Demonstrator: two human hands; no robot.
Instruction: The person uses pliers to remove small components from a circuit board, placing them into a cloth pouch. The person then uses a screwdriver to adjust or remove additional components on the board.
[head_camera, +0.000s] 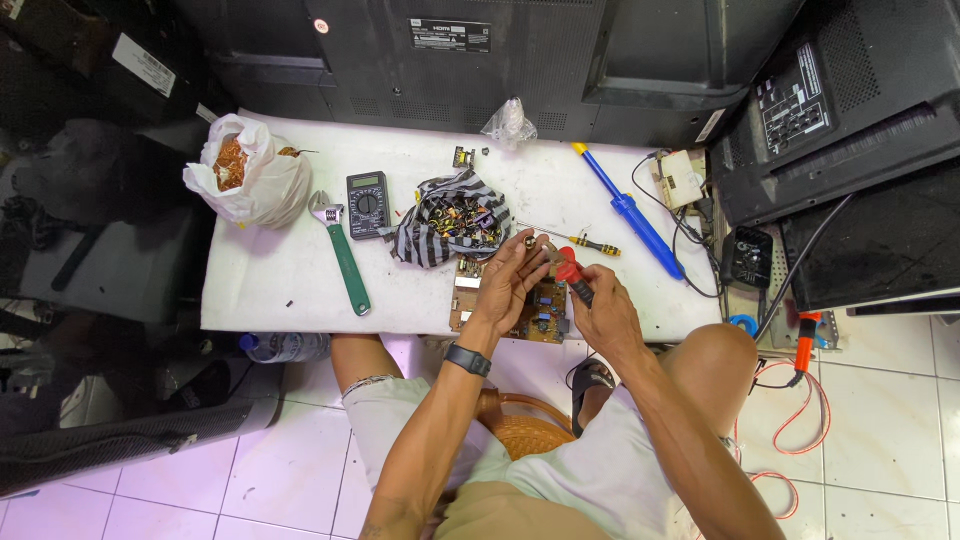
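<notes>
Two bags (447, 225) (245, 170) — loose parts inside

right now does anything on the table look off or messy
Nothing is damaged that I can tell. The circuit board overhangs the table's near edge under both hands, and the striped bag lies open with small parts heaped in it.

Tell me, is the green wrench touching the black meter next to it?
Apart. The head view shows a strip of white table between the green wrench and the black meter.
</notes>
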